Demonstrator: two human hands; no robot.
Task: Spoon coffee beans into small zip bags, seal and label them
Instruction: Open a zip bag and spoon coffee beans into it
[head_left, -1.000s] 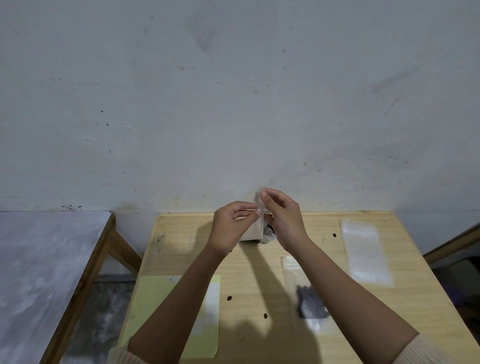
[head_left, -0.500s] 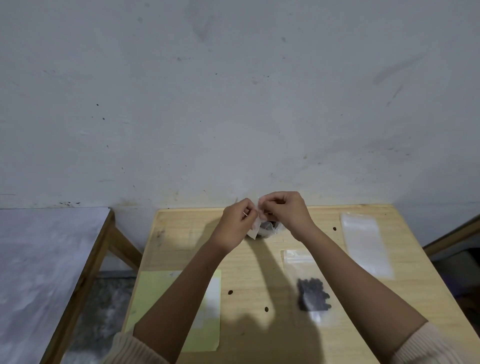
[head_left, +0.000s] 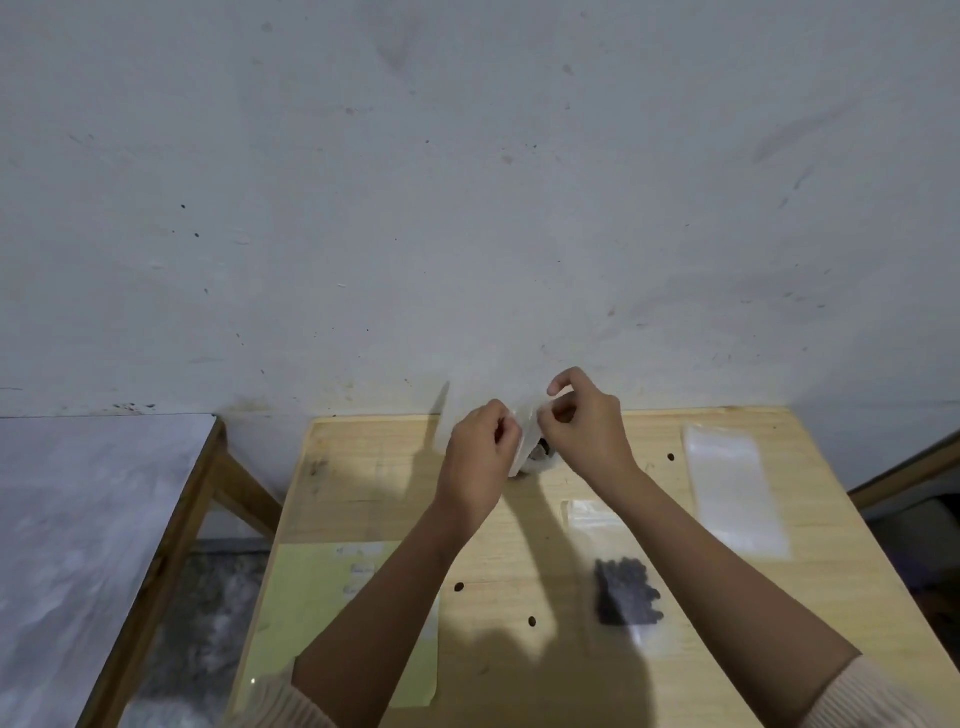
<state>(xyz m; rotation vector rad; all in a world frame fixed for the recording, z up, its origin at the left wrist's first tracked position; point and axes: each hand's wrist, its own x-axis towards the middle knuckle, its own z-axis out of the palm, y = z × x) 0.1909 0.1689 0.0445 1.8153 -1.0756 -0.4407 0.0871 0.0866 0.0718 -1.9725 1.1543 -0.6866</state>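
The left hand (head_left: 480, 449) and the right hand (head_left: 584, 431) each pinched the top of a small clear zip bag (head_left: 523, 441), held between them over the far part of the wooden table (head_left: 374, 467), dark beans (head_left: 543, 451) at its bottom. A filled bag (head_left: 623, 592) lay nearer, an empty bag (head_left: 732, 488) to its right.

Between your fingers (head_left: 496, 415) the held bag (head_left: 523, 441) is milky clear, with blackish-brown beans (head_left: 543, 450) at its bottom. Below your right fingers, the filled bag (head_left: 626, 592) shows a dark grey-brown clump against the pale yellow, fine-grained desk (head_left: 374, 467). Right of your fingers the empty bags (head_left: 732, 488) look frosted white. Below your left fingers lies a pale lime-yellow sheet (head_left: 317, 597) with faint writing. The stray beans (head_left: 459, 587) are dark brown specks.
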